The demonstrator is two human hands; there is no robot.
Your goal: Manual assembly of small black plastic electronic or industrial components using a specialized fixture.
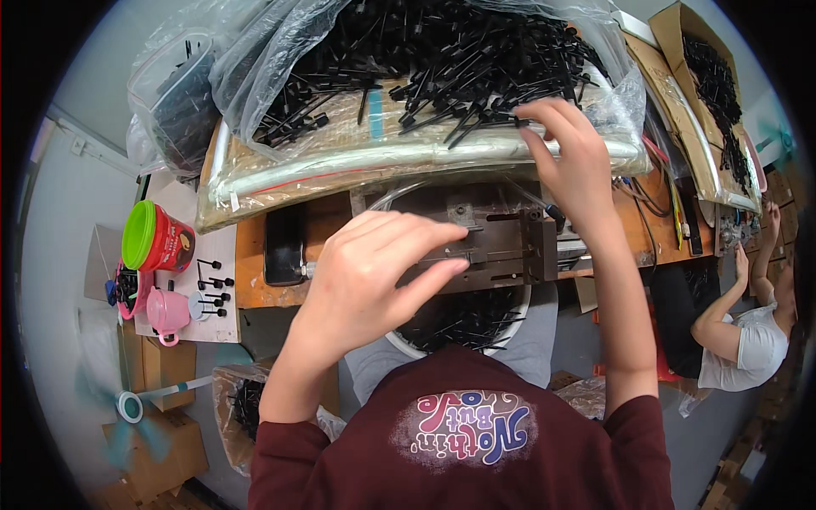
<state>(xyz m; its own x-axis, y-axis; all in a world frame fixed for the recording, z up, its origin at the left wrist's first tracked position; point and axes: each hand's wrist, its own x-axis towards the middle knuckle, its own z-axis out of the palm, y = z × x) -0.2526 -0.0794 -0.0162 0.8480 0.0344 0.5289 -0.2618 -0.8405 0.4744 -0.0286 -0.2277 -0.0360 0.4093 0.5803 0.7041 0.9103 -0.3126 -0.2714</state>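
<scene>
My right hand point(568, 151) is at the near edge of a big heap of black thin-stemmed parts with wider heads point(459, 59). Its thumb and fingertips close around the head of one black stemmed part point(519, 121). My left hand point(374, 268) hovers over a dark metal fixture point(501, 246) on the bench, thumb and forefinger apart with a gap between them. Nothing shows in that gap except the fixture behind. Below the bench edge, a white bucket point(525, 316) holds many more of the black parts, between my knees.
The heap lies on a plastic-wrapped tray point(340, 170). A phone-like dark slab point(284, 246) rests on the wooden bench point(255, 295). To the left are a red-and-green tub point(161, 238), a pink cup point(167, 310) and a fan point(129, 408). Another person point(744, 344) sits at far right.
</scene>
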